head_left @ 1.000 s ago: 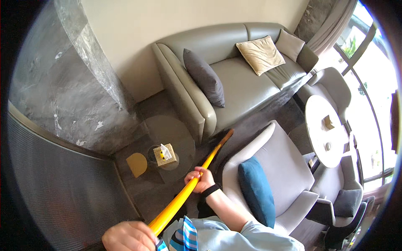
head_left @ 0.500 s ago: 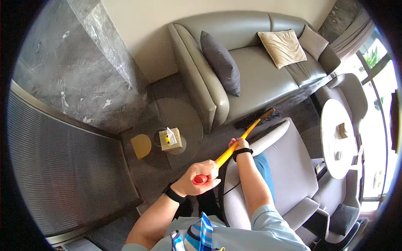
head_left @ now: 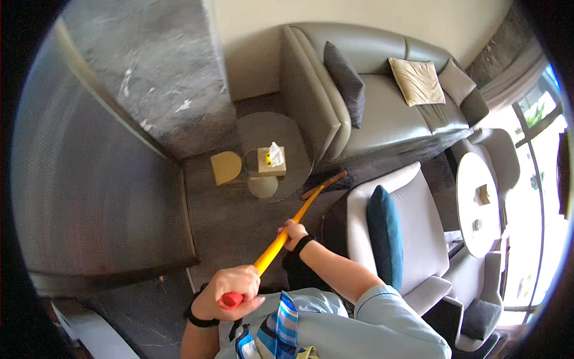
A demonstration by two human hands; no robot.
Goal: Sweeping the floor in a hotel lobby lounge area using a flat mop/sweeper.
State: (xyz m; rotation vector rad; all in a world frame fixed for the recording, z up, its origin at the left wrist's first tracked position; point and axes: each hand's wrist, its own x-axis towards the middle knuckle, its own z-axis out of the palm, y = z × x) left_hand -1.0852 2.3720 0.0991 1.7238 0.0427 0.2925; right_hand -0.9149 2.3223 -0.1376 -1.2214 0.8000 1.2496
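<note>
Here the left hand (head_left: 230, 291) is clenched round the red end grip of a yellow-handled broom (head_left: 291, 225) and the right hand (head_left: 292, 232) grasps its shaft midway, the broom head (head_left: 324, 185) resting on the dark floor (head_left: 233, 221) between the grey sofa (head_left: 359, 113) and the armchair (head_left: 412, 233), just beside the round glass side table (head_left: 287, 134).

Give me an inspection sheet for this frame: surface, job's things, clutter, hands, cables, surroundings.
Surface: dark floor.
Job's things: yellow broom, red cap at its top, head on the floor by the sofa.
Clutter: tissue box on a glass side table.
Hands: left hand shut on the broom's top; right hand shut mid-handle.
Cables: nothing seen.
Surroundings: armchair with blue cushion, round white table, marble wall.
</note>
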